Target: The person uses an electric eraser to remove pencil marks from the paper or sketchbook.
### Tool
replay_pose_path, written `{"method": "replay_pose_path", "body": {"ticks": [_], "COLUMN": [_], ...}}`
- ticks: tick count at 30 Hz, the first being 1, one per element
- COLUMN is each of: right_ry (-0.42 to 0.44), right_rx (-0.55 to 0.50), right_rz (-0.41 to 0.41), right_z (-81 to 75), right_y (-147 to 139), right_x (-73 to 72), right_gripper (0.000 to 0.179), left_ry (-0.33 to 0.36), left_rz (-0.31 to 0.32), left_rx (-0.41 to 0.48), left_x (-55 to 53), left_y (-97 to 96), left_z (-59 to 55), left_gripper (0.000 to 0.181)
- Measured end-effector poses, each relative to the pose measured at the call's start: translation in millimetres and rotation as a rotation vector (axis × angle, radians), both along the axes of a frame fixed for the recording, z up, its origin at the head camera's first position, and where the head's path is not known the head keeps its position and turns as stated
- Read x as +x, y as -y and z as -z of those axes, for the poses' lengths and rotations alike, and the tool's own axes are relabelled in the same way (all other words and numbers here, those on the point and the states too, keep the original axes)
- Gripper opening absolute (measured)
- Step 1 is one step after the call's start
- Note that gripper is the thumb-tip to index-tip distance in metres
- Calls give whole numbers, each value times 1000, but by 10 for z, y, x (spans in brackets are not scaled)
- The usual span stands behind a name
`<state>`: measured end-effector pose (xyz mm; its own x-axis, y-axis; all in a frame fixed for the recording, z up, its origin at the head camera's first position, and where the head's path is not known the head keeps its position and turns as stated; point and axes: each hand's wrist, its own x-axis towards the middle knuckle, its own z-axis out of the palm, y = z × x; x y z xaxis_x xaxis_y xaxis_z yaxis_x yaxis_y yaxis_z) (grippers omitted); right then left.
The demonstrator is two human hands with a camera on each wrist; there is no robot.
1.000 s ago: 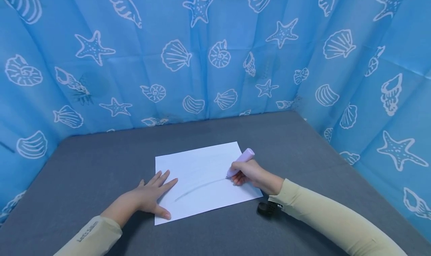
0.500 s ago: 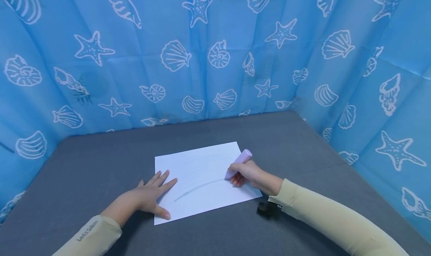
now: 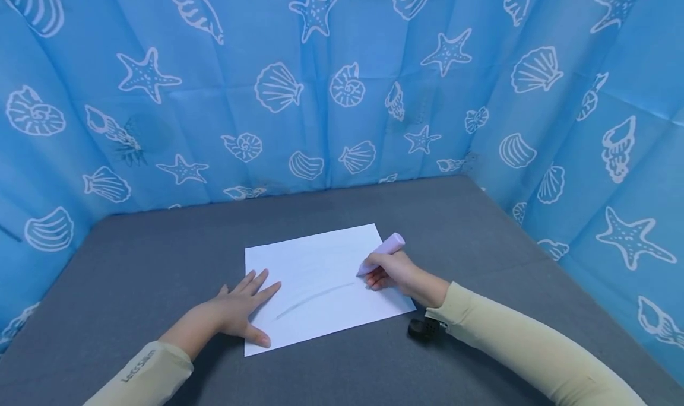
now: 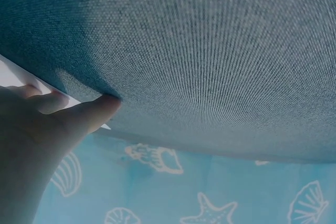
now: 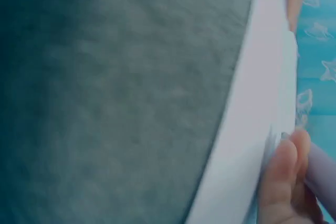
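Note:
A white sheet of paper (image 3: 315,257) lies on the grey cloth, with one curved grey stroke (image 3: 315,298) across its middle. My left hand (image 3: 240,311) rests with spread fingers on the paper's left edge; in the left wrist view its fingers (image 4: 89,114) reach over the paper's edge and the cloth. Over the right part of the paper, my right hand (image 3: 392,270) grips a light purple marker (image 3: 390,244) like a pen. The marker's tip points down at the sheet, just above the stroke's right end; whether it touches, I cannot tell. The right wrist view shows the marker (image 5: 321,174) between finger and thumb.
Grey cloth (image 3: 176,246) covers the table around the paper. A blue curtain (image 3: 214,97) with white shells and starfish hangs behind and to the right. A small black device (image 3: 424,330) sits under the right wrist.
After staying at the stroke's right end, shifting only slightly left, the marker tip has moved up off the line with my right hand. My left hand has stayed in place.

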<state>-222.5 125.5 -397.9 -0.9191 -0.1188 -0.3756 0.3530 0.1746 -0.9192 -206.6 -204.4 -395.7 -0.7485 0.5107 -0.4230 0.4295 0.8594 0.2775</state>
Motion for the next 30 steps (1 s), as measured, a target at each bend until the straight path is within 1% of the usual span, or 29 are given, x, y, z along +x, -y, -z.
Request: {"method": "replay_pose_path", "body": {"ticks": [3,5,9,16,19,24,30], "right_ry": [6,6,1,4,9,4,2], "right_rx": [-22,-6,33,62,80,74,81], "right_rz": [1,-4,24,54,33,5,8], "right_z": [-13,-26,-41,-3,18,13,-5], "right_y": [-9,-1,34,70,79,100,104], "right_x": [9,16,9,-12,-11,-2,1], "right_gripper": [25,24,21,19,18,18,18], "left_ry": [-6,-12,-18,-6,-3,-4,-18], "left_rz": [1,3,2,0,2,-1,5], "left_rx": [6,10,19,15,16,19,25], "left_x": [-3,-5,-9,0,4,11,6], "left_y": [-8,-16,-21,-7,-2,10,10], "left_z": [-2,-5,-3,-2,-3,-1,6], "left_gripper": [111,111,112,111,111,111,111]}}
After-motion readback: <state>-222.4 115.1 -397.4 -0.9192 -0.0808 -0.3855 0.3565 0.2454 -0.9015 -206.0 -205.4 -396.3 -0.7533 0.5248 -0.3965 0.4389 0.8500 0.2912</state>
